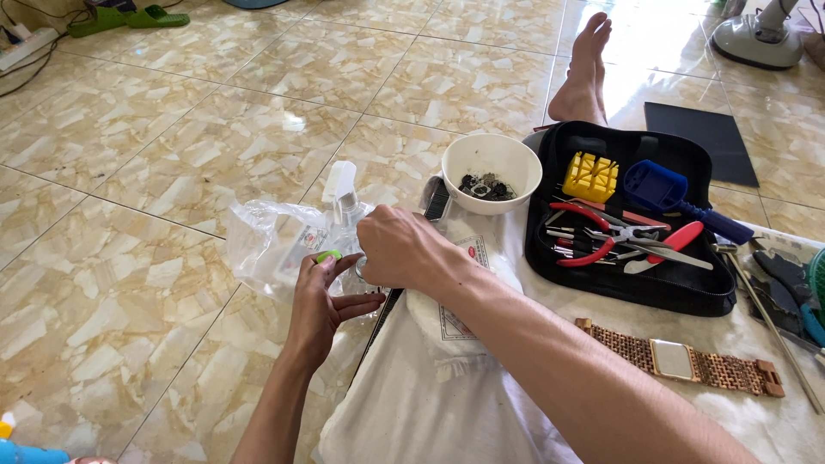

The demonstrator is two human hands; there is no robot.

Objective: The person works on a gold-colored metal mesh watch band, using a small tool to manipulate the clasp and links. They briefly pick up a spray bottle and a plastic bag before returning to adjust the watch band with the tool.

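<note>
My left hand (320, 302) and my right hand (402, 251) meet at the left edge of a white cloth (412, 395) on the floor. Between thumb and fingers, my left hand pinches a small green object (327, 256). My right hand is curled over something small by the left fingertips; what it holds is hidden. Just beyond the hands lies a crumpled clear plastic bag (266, 245), and a clear spray bottle (341, 196) with a white top stands beside it.
A white bowl (491, 172) with small dark parts sits behind the hands. An open black tool case (632, 219) holds red-handled pliers, a yellow block and a blue tool. A gold-coloured watch (679, 359) lies on the cloth. A bare foot (584, 69) rests farther back.
</note>
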